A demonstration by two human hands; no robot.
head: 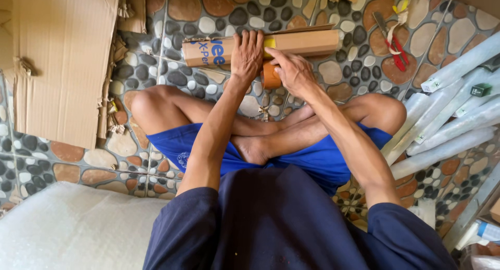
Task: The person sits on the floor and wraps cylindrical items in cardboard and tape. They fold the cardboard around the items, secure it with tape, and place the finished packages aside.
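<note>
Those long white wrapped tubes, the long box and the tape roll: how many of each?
Long white wrapped tubes: 5 that I can tell apart
Long cardboard box: 1, under the left hand
Brown tape roll: 1, by the right hand
Total: 7

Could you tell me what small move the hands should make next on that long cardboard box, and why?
Probably draw the tape roll along the long cardboard box toward its right end. The left hand lies flat on the box, pinning it to the floor, while the right hand grips the brown roll against the box's near edge. A yellow strip shows beside the fingers.
</note>
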